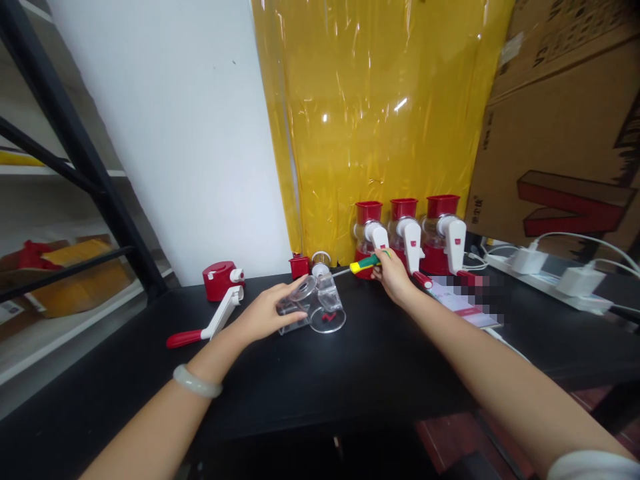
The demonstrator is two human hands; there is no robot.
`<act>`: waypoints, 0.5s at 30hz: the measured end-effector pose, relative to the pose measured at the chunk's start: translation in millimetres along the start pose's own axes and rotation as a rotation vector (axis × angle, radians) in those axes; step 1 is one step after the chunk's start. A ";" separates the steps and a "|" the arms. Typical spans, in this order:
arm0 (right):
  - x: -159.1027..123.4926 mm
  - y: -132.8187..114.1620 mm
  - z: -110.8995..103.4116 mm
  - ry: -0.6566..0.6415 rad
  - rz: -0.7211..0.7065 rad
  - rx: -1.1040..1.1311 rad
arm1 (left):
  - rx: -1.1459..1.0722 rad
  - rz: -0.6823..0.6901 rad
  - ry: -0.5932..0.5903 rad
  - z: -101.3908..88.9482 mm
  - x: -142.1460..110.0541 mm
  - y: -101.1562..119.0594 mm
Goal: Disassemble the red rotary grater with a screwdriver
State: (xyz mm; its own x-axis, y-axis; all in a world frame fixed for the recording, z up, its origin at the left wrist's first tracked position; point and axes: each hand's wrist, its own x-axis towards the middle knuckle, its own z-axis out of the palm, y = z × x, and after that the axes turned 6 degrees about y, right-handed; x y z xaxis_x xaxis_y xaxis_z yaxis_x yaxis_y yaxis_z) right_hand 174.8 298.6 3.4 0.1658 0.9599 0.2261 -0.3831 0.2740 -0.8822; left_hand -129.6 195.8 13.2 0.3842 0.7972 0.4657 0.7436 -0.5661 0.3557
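Observation:
My left hand [274,311] is closed around a clear plastic grater housing [327,319] lying on the black table, its thumb and fingers on the round opening. My right hand [393,275] grips a screwdriver [369,263] by its yellow and green handle. The shaft points left toward the housing's upper edge; I cannot tell whether the tip touches it. Just behind the housing are a red hopper piece [300,266] and a metal grater drum [321,260]. Left of my left hand sit a red base [219,281] and a white crank with a red handle [185,339].
Three assembled red and white rotary graters [404,230] stand along the back right. A phone [463,301] with a cable and a white power strip [550,281] lie at the right. Behind are yellow plastic film [380,100] and a large cardboard box [560,133]; shelving [75,167] is at left.

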 end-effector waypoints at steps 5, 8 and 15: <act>-0.4 -0.9 -0.6 0.018 0.002 -0.001 | 0.003 0.011 0.002 0.5 0.1 -1.7; -0.5 -1.1 -0.5 0.016 0.012 0.003 | 0.002 0.017 0.004 0.8 0.1 -1.7; 0.4 -0.3 0.0 0.033 0.025 -0.001 | 0.008 0.008 0.009 -0.4 0.4 2.3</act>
State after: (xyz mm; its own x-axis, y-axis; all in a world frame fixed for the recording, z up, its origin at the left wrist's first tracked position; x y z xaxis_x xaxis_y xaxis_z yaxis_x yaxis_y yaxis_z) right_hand 174.9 299.0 3.8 0.1863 0.9639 0.1903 -0.3868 0.2500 -0.8876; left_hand -127.9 194.8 14.6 0.3855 0.7906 0.4758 0.7450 -0.5709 0.3450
